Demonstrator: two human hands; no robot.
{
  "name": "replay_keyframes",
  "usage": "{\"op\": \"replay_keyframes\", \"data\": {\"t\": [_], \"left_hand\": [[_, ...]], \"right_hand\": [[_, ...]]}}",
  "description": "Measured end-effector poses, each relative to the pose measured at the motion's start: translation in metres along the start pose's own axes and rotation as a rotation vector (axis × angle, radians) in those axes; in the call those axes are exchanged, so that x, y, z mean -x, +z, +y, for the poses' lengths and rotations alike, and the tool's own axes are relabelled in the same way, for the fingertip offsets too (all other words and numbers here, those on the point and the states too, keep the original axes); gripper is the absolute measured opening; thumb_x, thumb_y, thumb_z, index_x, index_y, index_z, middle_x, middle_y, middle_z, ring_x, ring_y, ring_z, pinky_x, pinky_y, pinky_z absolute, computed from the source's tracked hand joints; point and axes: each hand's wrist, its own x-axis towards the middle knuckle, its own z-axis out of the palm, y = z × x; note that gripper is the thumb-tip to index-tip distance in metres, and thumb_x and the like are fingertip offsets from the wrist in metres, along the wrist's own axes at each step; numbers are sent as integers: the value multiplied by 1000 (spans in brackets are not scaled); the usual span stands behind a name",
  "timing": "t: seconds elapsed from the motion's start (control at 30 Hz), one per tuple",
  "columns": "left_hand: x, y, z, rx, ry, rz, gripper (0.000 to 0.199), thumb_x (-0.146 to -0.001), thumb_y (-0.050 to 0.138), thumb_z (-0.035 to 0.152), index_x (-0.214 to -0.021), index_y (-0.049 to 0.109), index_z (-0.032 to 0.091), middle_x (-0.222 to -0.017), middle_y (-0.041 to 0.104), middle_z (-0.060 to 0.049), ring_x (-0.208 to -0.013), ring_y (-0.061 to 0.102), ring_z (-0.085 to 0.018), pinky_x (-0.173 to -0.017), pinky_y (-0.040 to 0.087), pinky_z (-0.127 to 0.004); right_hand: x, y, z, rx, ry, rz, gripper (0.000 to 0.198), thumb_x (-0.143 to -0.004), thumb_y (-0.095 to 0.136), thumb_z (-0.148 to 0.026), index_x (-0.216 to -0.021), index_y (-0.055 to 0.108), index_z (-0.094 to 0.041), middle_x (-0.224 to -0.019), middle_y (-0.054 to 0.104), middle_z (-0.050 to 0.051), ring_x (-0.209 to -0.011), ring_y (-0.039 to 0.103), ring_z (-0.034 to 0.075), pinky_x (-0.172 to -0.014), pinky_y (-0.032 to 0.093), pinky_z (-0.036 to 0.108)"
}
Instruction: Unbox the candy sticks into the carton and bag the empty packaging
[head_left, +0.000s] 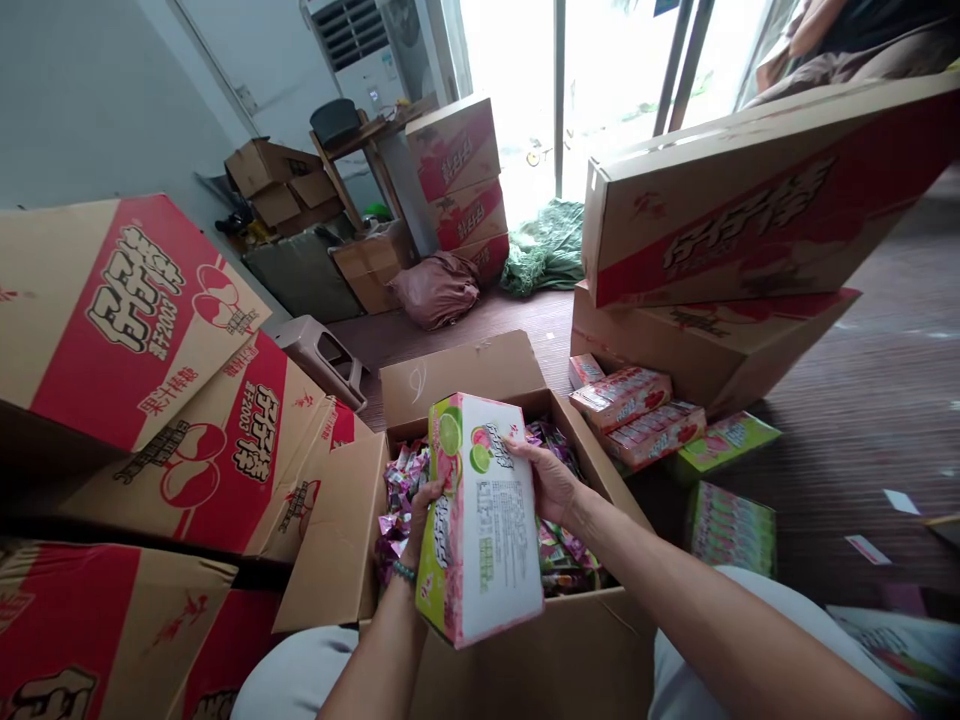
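Observation:
A candy box (495,530), white on its printed face with a green and pink side, is held tilted in front of me. My left hand (421,515), with a beaded bracelet at the wrist, grips its left side. On the right, my right hand (551,482) clasps the upper right edge, thumb on the white face. Below the candy box stands an open cardboard carton (600,470) with its flaps folded out. Wrapped candies (401,490) in purple, pink and green fill it. The candy box hides the middle of the carton.
Large red-and-brown cartons (225,450) are stacked at my left, more cartons (720,220) at the right. Small candy packs (652,420) lie on the floor beside them. A grey stool (322,345) stands beyond the left stack. Another person (862,40) sits at the top right.

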Motion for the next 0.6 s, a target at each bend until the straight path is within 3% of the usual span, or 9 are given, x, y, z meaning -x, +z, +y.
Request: {"op": "replay_keyframes", "data": {"t": [0.23,0.33,0.5,0.53,0.6], "left_hand": [[-4,-27,23,-36,-15,-37,37,-71,73,33,-101,71,11,-94,78,-9,-83,74,-27,-89,57,-39],[-7,-34,26,-70,34,53,32,-76,68,27,-104,69,11,-95,77,-10,-83,74,-26,-89,57,-39],[-11,-33,26,-154,29,181,46,-72,68,11,-118,63,13,-100,76,-9,-82,74,-23,-83,58,-34],[-12,-32,27,-159,37,191,46,-73,68,12,-119,63,12,-101,76,-9,-84,74,-23,-83,58,-34],[-13,-32,30,-139,52,178,44,-76,68,18,-118,63,10,-102,76,-11,-90,73,-27,-87,58,-39]], "right_hand": [[-13,1,-4,204,22,79,22,-79,72,-28,-92,67,-11,-77,75,8,-61,68,14,-57,55,23],[-25,-3,-4,323,-70,229,26,-69,82,-28,-80,65,-13,-74,73,7,-62,67,16,-55,53,25],[-43,-20,-4,662,-386,677,45,-48,92,-31,-70,55,-20,-66,67,0,-61,61,15,-49,43,23],[-43,-22,-4,696,-415,711,46,-48,92,-33,-70,55,-20,-64,65,-1,-60,58,14,-47,41,22],[-41,-21,-3,592,-358,627,41,-58,88,-40,-70,53,-20,-58,60,-3,-52,53,11,-44,37,21]]}}
